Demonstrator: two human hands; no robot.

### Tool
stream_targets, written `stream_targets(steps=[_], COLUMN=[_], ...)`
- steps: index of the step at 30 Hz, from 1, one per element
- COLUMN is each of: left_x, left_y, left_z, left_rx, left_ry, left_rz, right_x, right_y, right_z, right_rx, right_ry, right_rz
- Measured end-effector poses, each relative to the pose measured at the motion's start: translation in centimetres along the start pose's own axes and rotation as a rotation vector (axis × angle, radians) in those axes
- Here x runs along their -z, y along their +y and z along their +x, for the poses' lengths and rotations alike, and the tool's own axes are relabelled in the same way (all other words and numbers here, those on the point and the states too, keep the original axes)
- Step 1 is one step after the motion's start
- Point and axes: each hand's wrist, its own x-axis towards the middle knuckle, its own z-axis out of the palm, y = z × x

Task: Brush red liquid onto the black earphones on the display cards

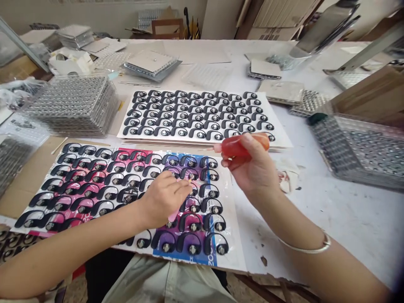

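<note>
At the left of the desk (318,206) stands a stack of clear trays (67,105), with a swab (59,145) on cardboard in front of it. Next comes the near board (232,240), partly faced in pink and blue print, bearing rows of hooked black pieces (185,246). Those in plain sight seem to have a shiny stone (222,249) each, so the stones look to be in place there; the left arm hides some pieces, and these I cannot judge.

The left hand (167,193) is over the board's right half, its fingers closed round a slim pink tool (172,216); a yellowish tip by the fingertips seems to belong to it. Whether it touches a piece I cannot tell.

Behind, the far board (279,126) carries similar rows, apparently with stones too. How many pieces on either board need more work does not show.

Farther right, the right hand (254,168) is wrapped round a red bottle (235,145), raised near the far board's front edge, its thin nozzle pointing left. The hands are apart. More trays (375,147) stand at the far right.
</note>
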Motion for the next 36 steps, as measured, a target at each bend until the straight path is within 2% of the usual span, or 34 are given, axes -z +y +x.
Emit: stream_targets(steps=[3,7,9,16,26,36], left_x=[-0.6,-0.8,-0.8,-1.7,-2.3,-2.1], left_y=[0.4,0.9,1.1,1.9,2.1,2.2], left_z=[-0.2,-0.3,-0.4,-0.8,-0.8,-0.8], left_rx=[-0.040,-0.039,-0.049,-0.128,-0.150,-0.143], left_ry=[-0.020,-0.030,-0.034,-0.094,-0.058,-0.073], left_rz=[0.108,0.182,0.212,0.318,0.369,0.342], right_x=[-1.0,-0.6,-0.4,-1.3,-1.7,-1.9], right_y=[1.7,2.4,2.4,2.7,3.1,3.3], right_z=[-1.0,-2.0,-2.2,-2.7,-2.8,-3.1], right_rx=[0.089,0.267,0.364,0.546,0.577,0.603], right_ry=[0.109,0.191,0.167,-0.073,-0.107,-0.125], right_rz=[-0.070,-0.304,-0.404,-0.541,-0.534,-0.586])
